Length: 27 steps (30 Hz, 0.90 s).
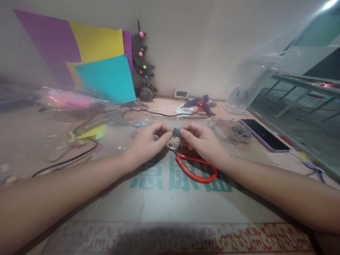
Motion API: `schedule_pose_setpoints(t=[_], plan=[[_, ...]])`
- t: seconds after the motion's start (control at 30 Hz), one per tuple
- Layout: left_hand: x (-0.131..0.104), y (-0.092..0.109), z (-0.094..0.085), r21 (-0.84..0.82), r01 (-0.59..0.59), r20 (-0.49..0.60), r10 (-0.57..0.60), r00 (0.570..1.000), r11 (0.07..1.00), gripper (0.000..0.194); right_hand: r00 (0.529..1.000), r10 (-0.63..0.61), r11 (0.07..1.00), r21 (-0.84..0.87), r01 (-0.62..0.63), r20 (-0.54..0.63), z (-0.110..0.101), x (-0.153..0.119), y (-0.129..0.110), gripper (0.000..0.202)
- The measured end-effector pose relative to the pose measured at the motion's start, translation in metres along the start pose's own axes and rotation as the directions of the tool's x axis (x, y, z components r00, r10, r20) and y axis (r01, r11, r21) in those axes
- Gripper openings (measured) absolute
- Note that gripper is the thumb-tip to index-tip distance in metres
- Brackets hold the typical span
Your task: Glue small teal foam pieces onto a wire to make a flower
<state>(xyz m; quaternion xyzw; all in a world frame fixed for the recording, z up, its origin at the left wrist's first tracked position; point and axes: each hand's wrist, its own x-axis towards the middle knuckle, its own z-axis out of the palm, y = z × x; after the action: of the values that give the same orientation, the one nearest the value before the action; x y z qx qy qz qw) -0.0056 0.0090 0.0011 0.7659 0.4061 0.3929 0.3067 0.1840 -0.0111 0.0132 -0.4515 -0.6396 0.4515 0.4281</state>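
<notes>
Between my two hands is a small grey and teal piece (175, 132), too small and blurred to name its kind. My left hand (148, 141) pinches its left side with thumb and forefinger. On the other side, the thumb and fingers of my right hand (202, 140) are closed on it. Red-handled scissors (196, 177) lie just below the hands, their handles toward me and to the right, their blades partly hidden. Under everything is a printed cardboard sheet (164, 209) with teal characters.
Grey yarn (241, 134) and a phone (264, 136) lie to the right. Behind are a glue gun (198, 102), a small white display device (181, 94) and a clear jug (239, 92). Coloured sheets (106, 81) and a hanging pom-pom decoration (140, 56) are at back left. A black cable (71, 159) runs left.
</notes>
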Motion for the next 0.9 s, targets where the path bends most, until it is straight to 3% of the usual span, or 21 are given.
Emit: schedule_pose_setpoints(t=[0.5,0.73,0.9], plan=[[-0.0001,0.0012,0.0008,0.008,0.005,0.016,-0.005,1.0,1.0,0.017,1.0,0.003,0.999,-0.038,-0.002,0.013,0.0007,-0.0009,-0.0019,0.023],[-0.0004,0.0001,0.0006,-0.046,-0.002,0.059,0.005,0.998,0.999,0.024,1.0,-0.022,0.999,-0.04,0.022,-0.015,-0.0001,0.0006,-0.0014,0.028],[-0.0014,0.0004,0.0015,-0.005,0.0,0.072,0.0,0.997,1.0,0.019,1.0,-0.03,0.999,-0.034,0.03,-0.003,-0.0002,0.0002,-0.0008,0.032]])
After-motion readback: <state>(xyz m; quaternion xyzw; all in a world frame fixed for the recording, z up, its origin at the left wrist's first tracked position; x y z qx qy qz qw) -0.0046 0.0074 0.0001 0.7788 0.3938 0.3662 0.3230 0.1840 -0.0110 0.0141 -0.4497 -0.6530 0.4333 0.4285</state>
